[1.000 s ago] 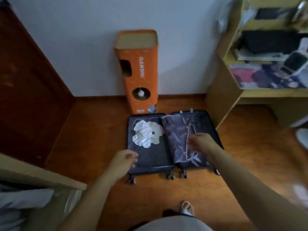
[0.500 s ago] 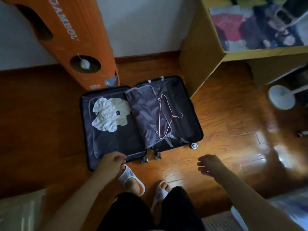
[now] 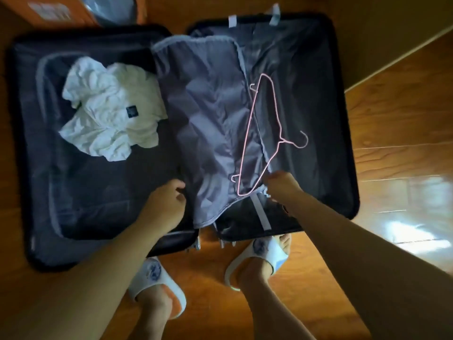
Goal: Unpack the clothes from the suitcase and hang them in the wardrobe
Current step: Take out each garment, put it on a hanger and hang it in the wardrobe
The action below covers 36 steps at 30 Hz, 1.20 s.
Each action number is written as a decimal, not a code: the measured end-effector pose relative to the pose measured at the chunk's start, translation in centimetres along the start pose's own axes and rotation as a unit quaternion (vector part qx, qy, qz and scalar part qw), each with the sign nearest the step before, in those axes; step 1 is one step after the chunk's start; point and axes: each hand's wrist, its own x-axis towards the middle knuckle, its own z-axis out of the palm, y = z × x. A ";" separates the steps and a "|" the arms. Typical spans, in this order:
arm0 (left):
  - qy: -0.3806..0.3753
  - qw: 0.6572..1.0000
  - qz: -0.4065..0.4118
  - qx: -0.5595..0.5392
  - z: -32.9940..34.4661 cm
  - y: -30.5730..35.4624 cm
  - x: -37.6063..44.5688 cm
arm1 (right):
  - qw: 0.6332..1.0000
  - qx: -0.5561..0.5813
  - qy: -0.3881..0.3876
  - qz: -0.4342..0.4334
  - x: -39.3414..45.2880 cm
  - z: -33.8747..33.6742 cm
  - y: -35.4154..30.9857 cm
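An orange cardboard box (image 3: 61, 13) stands just beyond the far edge of the open black hard-shell suitcase (image 3: 343, 119), which lies flat on the glossy wooden plank floor (image 3: 397, 123), and a light wooden furniture panel (image 3: 382, 33) rises near its right half. Two feet in white slide sandals (image 3: 259, 256) are planted at the near edge by the case's wheels. A loose grey fabric divider flap (image 3: 208, 119) is draped across the hinge between the two halves, and a thin pink wire hanger (image 3: 266, 133) lies on its right part, hook pointing right. The crumpled white T-shirt with a small dark patch (image 3: 110, 111) sits in the left half, uncovered. The left hand (image 3: 169, 202) has its fingers curled at the flap's near left edge, apparently pinching it. The right hand (image 3: 282, 185) is curled at the hanger's near corner and the flap's edge; which one it grips I cannot tell.
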 end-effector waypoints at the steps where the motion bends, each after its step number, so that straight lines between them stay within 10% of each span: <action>1: 0.021 1.000 0.004 -0.016 1.7 0.1 2.7 | 1.000 -0.005 0.008 -0.009 2.6 0.4 -0.5; 11: 0.079 0.995 0.005 -0.060 9.1 -3.3 9.6 | 0.985 0.143 0.091 -0.031 16.2 0.6 -3.0; 18: -0.060 0.997 -0.033 0.036 3.9 -6.8 4.9 | 0.863 0.437 0.229 0.106 5.8 -2.5 -6.0; 29: -0.014 0.993 -0.021 0.118 -8.1 -12.3 5.9 | 0.901 0.387 -0.001 -0.197 -6.7 4.2 -20.5; 36: 0.146 0.970 0.071 0.181 -10.8 -14.1 21.4 | 0.927 0.254 0.144 -0.236 3.9 13.6 -20.9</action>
